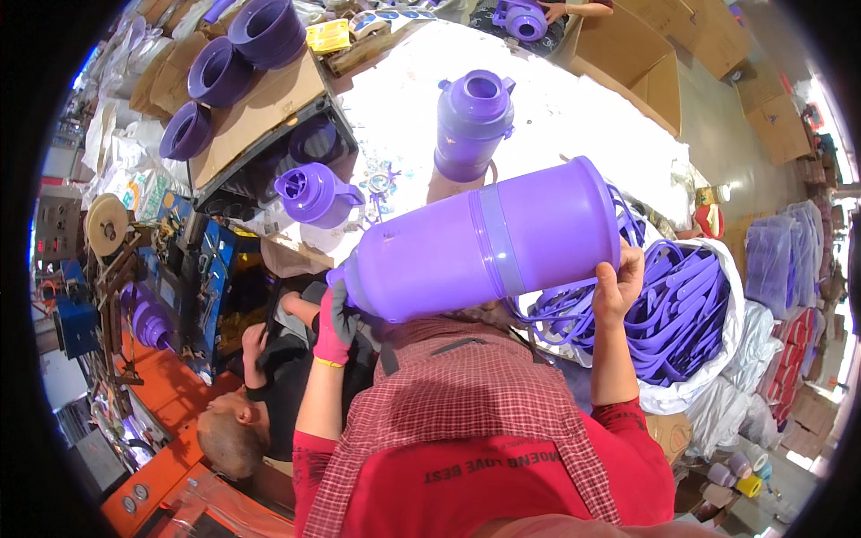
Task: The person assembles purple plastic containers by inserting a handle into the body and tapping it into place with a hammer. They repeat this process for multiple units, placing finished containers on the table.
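Note:
A large purple thermos flask body (pixel 430 251) lies tilted across the front of me, its wide base to the right and narrow neck to the left. My left hand (pixel 336 330), in a pink and grey glove, grips it at the neck end. With bare fingers, my right hand (pixel 619 280) holds the rim of the base. Just beyond it a second purple thermos flask (pixel 468 134) stands upright on the white-covered table (pixel 395 99). A purple flask top (pixel 316 197) with side lugs rests left of that, close to the flask's neck.
At right a white sack (pixel 708 381) holds many purple plastic straps (pixel 677 314). Purple rings (pixel 220 72) sit on a cardboard-topped crate at far left. A person (pixel 238 430) sits close on my left, beside machinery. An open cardboard box (pixel 646 81) stands beyond the table.

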The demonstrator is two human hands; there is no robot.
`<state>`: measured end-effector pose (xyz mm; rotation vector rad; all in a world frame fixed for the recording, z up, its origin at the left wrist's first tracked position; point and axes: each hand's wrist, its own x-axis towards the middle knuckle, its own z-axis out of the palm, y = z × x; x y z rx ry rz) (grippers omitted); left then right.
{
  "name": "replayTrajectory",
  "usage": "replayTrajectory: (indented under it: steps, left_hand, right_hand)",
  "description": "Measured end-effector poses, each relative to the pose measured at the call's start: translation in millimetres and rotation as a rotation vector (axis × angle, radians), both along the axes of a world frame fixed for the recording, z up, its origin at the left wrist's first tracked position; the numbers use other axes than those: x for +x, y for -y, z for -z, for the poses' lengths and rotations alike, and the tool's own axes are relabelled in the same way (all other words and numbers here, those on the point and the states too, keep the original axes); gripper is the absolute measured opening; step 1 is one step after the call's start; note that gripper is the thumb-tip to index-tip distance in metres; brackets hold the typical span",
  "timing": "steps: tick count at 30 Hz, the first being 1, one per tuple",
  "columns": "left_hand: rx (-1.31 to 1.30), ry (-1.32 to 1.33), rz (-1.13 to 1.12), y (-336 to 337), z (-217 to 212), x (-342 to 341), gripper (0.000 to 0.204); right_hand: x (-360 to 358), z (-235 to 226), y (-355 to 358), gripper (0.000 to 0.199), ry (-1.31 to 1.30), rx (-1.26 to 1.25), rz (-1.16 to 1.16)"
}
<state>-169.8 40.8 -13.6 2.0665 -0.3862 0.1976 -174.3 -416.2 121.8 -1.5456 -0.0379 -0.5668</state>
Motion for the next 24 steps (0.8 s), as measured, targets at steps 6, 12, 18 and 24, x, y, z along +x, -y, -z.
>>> replayTrajectory:
  steps: [6, 12, 18, 24]
  left_hand:
    - [-1.038, -1.099, -0.187, 12, -38, 23, 0.053]
    - [-0.851, -0.975, -0.254, 15, -51, 12, 0.052]
    - [-0.722, -0.081, -0.294, 35, -69, 6, 0.046]
    - [-0.855, -0.297, -0.406, -2, -78, 18, 0.043]
  right_hand:
    - [-6, -17, -6, 0.033, 0.149, -0.021, -0.065]
    - [-9, -7, -4, 0.033, 0.202, -0.044, -0.108]
    - [7, 28, -19, 0.024, -0.163, 0.243, 0.173]
    - [6, 11, -22, 0.016, -0.021, 0.13, -0.141]
